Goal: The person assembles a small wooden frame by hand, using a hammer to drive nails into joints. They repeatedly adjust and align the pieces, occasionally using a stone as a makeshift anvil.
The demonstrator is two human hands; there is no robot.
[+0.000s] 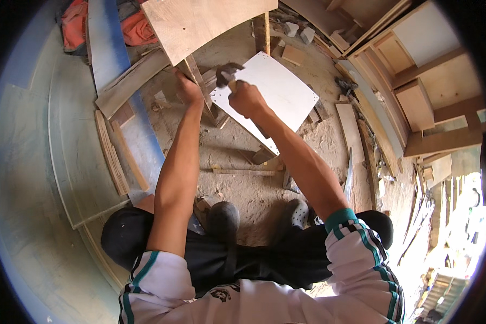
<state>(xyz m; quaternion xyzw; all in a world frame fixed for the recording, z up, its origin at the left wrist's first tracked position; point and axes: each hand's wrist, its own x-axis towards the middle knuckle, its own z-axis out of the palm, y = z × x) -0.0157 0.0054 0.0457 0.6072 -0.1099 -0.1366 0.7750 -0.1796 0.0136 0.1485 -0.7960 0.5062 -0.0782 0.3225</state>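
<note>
At the far left a broad pale sheet (pixel 43 178) lies flat on the ground, its curved edge running down toward the person's knee, with thin wooden strips (pixel 113 156) laid along its right side. Between those strips and the white board the dirt floor (pixel 237 146) is bare only in a narrow patch, littered with chips and a loose wooden stick (pixel 243 171).

The left hand (pixel 188 89) reaches forward on a straight arm and is clenched around the upper end of a wooden piece (pixel 197 75) that stands under a large plywood panel (pixel 200 24); what lies under the palm cannot be seen. Just right of it, the right hand (pixel 245 99) is closed around the handle of a hammer (pixel 228 71), whose dark head sits above the fist, close to the upper left edge of the white board (pixel 278 89). The arm is bent at the elbow and comes in from the lower right.

The white board lies tilted on scrap wood in front of the person, its near corner pointing toward the feet. To its right, loose planks (pixel 351 129) and offcuts crowd the ground, and beyond them wooden cabinet frames (pixel 416 75) close off the right side.
</note>
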